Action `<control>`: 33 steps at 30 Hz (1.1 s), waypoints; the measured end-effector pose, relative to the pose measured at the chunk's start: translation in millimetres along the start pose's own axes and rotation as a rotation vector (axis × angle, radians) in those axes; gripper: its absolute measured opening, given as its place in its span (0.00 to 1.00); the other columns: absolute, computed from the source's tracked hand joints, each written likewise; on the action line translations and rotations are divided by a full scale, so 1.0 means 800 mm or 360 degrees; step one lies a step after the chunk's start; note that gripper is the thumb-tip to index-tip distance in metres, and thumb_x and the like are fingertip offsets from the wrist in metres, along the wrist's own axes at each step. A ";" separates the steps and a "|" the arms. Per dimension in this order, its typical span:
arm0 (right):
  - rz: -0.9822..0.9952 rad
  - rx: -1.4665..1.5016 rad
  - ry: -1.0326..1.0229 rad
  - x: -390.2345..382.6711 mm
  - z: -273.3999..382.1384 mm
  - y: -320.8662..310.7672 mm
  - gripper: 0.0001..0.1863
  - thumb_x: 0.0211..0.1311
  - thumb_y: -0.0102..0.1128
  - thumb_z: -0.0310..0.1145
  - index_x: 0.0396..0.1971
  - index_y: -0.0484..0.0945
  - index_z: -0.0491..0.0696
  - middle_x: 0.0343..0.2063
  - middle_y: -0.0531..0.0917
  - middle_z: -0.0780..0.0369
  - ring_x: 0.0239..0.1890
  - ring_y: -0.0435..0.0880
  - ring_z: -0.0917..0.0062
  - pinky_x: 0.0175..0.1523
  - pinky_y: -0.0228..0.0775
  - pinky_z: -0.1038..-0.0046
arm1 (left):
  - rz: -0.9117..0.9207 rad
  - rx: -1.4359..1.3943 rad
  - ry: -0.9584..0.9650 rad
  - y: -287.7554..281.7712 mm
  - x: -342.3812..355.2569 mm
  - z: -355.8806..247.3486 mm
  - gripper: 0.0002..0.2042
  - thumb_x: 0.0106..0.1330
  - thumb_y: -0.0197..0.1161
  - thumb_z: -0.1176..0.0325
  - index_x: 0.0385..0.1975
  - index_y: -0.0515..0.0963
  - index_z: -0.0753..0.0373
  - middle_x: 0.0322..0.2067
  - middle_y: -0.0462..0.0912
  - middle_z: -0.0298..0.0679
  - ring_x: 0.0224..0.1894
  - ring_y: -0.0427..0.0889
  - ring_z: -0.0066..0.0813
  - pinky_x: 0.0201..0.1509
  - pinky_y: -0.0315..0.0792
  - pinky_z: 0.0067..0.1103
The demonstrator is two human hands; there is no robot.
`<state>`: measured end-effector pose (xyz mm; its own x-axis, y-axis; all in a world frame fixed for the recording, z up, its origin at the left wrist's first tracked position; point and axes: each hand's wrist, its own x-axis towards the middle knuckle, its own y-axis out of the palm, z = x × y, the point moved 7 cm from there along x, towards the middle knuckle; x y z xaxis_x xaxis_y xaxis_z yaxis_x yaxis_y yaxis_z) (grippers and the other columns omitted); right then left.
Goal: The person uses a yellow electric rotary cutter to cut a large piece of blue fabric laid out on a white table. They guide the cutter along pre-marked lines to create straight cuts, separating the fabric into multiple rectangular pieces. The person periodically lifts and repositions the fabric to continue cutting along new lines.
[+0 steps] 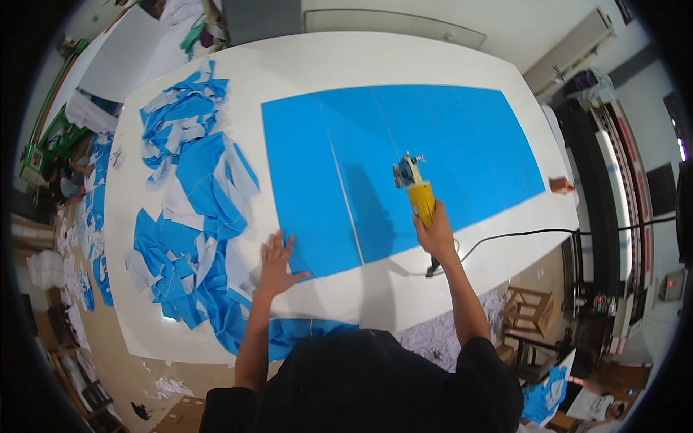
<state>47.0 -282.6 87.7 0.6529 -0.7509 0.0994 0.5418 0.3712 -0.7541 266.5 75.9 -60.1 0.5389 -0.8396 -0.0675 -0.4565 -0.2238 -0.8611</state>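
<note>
A large blue sheet of fabric (462, 144) lies flat on the white table, crossed by thin pale lines. The clearest white line runs down its left part to the near edge. My right hand (436, 232) grips the yellow body of a handheld electric rotary cutter (421, 198), held above the sheet with its blade head pointing away from me. A black cord trails from the tool's rear. Fingers spread, my left hand (278, 265) rests at the sheet's near left corner, partly on the fabric and partly on the table.
Crumpled blue and white fabric scraps (198, 195) cover the table's left side. A small reddish-brown block (560, 185) sits near the right edge. The black cord (520, 232) runs off to the right. A wooden stool (530, 310) stands on the floor; other people are at the far left and lower right.
</note>
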 end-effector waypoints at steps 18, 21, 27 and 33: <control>0.0389 -0.0219 0.0523 -0.297 -0.171 -0.104 0.35 0.64 0.64 0.37 0.64 0.59 0.35 0.48 0.77 0.36 0.47 0.80 0.37 0.49 0.76 0.48 | 0.0247 0.0338 -0.0175 0.078 0.129 -0.146 0.63 0.41 0.75 0.27 0.79 0.54 0.45 0.80 0.37 0.53 0.78 0.36 0.73 0.70 0.37 0.73; 0.0398 -0.0229 0.0460 -0.287 -0.186 -0.095 0.35 0.65 0.63 0.37 0.63 0.58 0.34 0.49 0.76 0.35 0.46 0.80 0.36 0.50 0.76 0.47 | 0.0283 0.0354 -0.0197 0.087 0.123 -0.140 0.66 0.35 0.77 0.26 0.79 0.54 0.43 0.80 0.37 0.52 0.79 0.34 0.72 0.70 0.35 0.73; 0.0372 -0.0181 0.0400 -0.252 -0.182 -0.083 0.33 0.65 0.63 0.36 0.60 0.59 0.34 0.48 0.76 0.35 0.45 0.81 0.36 0.49 0.77 0.47 | 0.0348 0.0321 -0.0268 0.074 0.128 -0.153 0.67 0.32 0.80 0.28 0.79 0.53 0.40 0.81 0.38 0.49 0.80 0.32 0.68 0.71 0.32 0.72; 0.0498 -0.0157 0.0444 -0.212 -0.167 -0.070 0.31 0.65 0.63 0.38 0.58 0.59 0.38 0.47 0.77 0.36 0.44 0.82 0.37 0.47 0.77 0.45 | 0.0331 0.0256 -0.0295 0.070 0.130 -0.156 0.66 0.32 0.82 0.31 0.78 0.54 0.34 0.81 0.37 0.49 0.80 0.31 0.67 0.72 0.32 0.71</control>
<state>-164.7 -249.1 26.9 0.6021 -0.7343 -0.3135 0.2782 0.5610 -0.7796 208.4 -86.2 -52.6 0.5721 -0.7515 -0.3286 -0.4606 0.0370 -0.8868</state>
